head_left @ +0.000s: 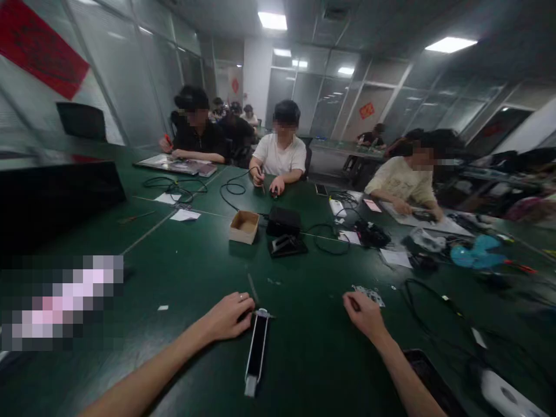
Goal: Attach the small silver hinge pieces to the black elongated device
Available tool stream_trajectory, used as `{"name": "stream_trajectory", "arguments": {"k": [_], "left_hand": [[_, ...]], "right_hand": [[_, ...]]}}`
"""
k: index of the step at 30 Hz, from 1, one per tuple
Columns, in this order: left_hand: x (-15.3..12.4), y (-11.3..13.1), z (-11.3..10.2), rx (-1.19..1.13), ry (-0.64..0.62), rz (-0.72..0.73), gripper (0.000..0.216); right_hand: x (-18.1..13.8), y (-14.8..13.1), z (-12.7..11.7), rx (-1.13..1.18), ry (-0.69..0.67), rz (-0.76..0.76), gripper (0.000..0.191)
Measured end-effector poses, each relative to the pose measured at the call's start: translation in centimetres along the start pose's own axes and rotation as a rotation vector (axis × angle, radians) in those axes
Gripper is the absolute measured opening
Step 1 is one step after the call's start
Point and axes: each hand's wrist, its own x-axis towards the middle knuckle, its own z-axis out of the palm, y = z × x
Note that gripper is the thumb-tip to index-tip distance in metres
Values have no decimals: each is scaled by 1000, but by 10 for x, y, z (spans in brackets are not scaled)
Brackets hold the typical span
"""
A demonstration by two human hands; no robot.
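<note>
My left hand [232, 315] rests on the green table with its fingers curled. Its fingertips are at the far end of a long, narrow device with a black strip and pale frame [257, 350], which lies lengthwise in front of me. Whether they grip it or only touch it is unclear. Beyond that end, a thin rod-like piece [252, 288] points away. My right hand [365, 315] is closed loosely on the table to the right, its inside mostly hidden. Flat grey perforated pieces [371, 295] lie just beyond it.
Ahead are a small open cardboard box [244, 229], a black box [283, 221] and a black stand [287, 245]. Cables [428, 324], a white power strip [512, 397] and a blue fan-like part [478, 253] are at right. Several people sit around the table.
</note>
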Motion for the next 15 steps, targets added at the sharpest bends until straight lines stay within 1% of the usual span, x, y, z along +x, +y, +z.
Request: {"name": "stream_trajectory", "arguments": {"k": [3, 5, 6, 8, 9, 11, 13, 15], "left_hand": [[-1, 1, 1, 20, 2, -10, 13], [-1, 2, 1, 36, 1, -24, 11], [-1, 3, 0, 43, 0, -33, 11], [-1, 4, 0, 50, -10, -44, 10], [0, 4, 0, 52, -17, -43, 10], [0, 5, -1, 74, -23, -32, 8], [1, 6, -1, 105, -20, -35, 8], [1, 7, 0, 132, -21, -25, 6]], "right_hand": [[0, -1, -2, 18, 30, 13, 24], [1, -11, -3, 61, 9, 10, 24], [2, -22, -3, 92, -9, 7, 24], [5, -51, 0, 179, -76, -14, 23], [7, -69, 3, 227, -90, -34, 23], [14, -110, 12, 318, -187, -76, 21], [23, -147, 24, 351, -255, -97, 18], [32, -174, 34, 359, -308, -96, 16]]}}
